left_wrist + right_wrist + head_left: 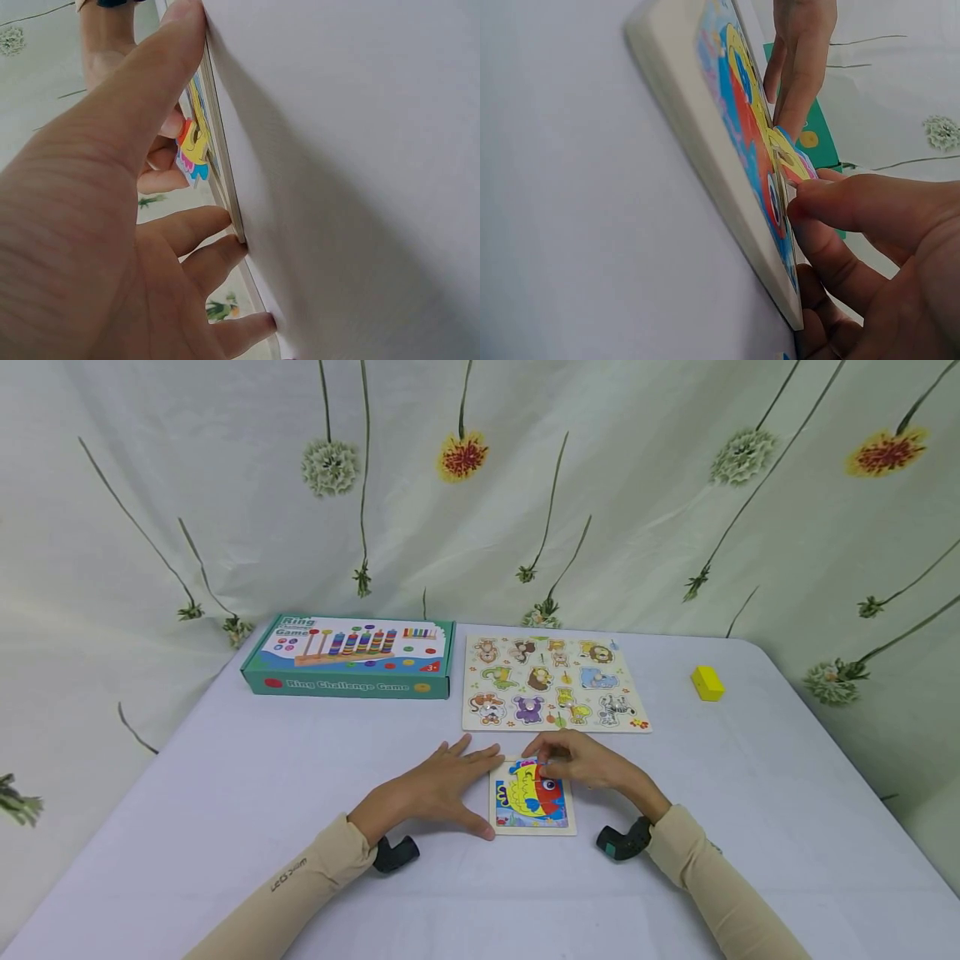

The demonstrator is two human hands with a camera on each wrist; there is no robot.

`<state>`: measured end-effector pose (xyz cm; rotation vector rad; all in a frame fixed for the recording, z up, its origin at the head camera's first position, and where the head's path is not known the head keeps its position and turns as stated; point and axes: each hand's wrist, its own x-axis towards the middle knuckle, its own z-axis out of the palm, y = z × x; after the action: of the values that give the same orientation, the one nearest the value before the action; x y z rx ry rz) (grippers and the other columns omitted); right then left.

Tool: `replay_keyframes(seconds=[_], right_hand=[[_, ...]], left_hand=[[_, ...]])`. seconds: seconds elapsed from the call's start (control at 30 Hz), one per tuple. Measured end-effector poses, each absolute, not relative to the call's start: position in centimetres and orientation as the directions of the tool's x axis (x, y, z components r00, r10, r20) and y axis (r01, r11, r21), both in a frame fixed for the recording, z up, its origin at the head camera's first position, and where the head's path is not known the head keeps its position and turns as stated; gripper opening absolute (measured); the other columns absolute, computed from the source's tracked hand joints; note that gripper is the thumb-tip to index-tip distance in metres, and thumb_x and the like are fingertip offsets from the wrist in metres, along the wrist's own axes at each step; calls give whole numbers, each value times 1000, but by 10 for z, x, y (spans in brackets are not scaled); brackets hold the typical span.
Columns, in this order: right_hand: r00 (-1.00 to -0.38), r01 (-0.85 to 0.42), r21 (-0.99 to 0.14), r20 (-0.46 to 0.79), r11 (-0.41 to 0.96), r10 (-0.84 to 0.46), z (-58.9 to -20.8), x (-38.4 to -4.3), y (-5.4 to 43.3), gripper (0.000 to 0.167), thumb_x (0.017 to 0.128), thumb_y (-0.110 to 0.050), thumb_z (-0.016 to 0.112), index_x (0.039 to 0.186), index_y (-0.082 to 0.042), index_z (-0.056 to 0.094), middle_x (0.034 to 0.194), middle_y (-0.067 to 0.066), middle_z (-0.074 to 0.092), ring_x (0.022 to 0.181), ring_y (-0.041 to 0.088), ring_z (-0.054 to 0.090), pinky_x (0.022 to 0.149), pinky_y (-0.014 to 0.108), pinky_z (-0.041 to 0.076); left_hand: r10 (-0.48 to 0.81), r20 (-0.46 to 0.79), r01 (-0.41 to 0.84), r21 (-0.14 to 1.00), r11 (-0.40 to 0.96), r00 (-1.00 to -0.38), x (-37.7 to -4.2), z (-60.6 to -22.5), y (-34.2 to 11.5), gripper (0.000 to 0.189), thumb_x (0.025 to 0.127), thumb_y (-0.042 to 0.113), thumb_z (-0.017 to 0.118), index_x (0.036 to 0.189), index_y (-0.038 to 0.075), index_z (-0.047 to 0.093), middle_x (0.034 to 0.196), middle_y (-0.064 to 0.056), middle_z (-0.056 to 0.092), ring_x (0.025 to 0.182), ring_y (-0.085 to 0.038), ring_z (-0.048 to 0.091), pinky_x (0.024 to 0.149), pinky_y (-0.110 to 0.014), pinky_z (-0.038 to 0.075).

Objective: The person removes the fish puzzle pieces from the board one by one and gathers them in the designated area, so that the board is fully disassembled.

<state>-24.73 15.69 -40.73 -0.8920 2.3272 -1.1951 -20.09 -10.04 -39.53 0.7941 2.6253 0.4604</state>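
Your right hand (583,762) pinches a colourful fish piece (195,152)
You hold it tilted over the upper part of the fish puzzle (534,831), which lies on the desk (517,902) in front of the animal board (516,691); your left hand (442,785), fingers spread wide, touches the puzzle's left edge.

Your head view faces forward and down, farther off.
Your wrist views, close and tilted, share the puzzle (531,802).
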Motion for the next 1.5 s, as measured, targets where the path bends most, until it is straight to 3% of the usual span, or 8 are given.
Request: replay_keyframes(seconds=[0.73,1.1,1.5], right_hand=[[-753,-374,-816,-10,441,-658,-404,-249,161,25,91,-7,62,115,-6,65,87,2,65,81,19,57,75,26,48],[-800,-391,-789,37,474,-599,-390,-246,177,22,90,-11,64,112,-7,67,88,2,63,89,21,56,88,38,47],[-859,-289,-807,-19,515,-512,-392,-239,210,24,92,-11,62,115,-6,64,92,7,60,90,24,55,78,29,49]], left_hand=[[572,-251,455,399,796,-781,-201,-396,-100,101,66,61,77,150,25,33,159,6,22,148,-32,1,117,-57,2],[573,-246,456,402,794,-781,-201,-396,-100,101,67,61,77,150,25,34,159,6,23,148,-32,1,117,-57,3],[574,-240,459,400,793,-783,-200,-397,-101,103,66,61,78,151,25,33,159,6,22,148,-31,1,117,-56,3]])
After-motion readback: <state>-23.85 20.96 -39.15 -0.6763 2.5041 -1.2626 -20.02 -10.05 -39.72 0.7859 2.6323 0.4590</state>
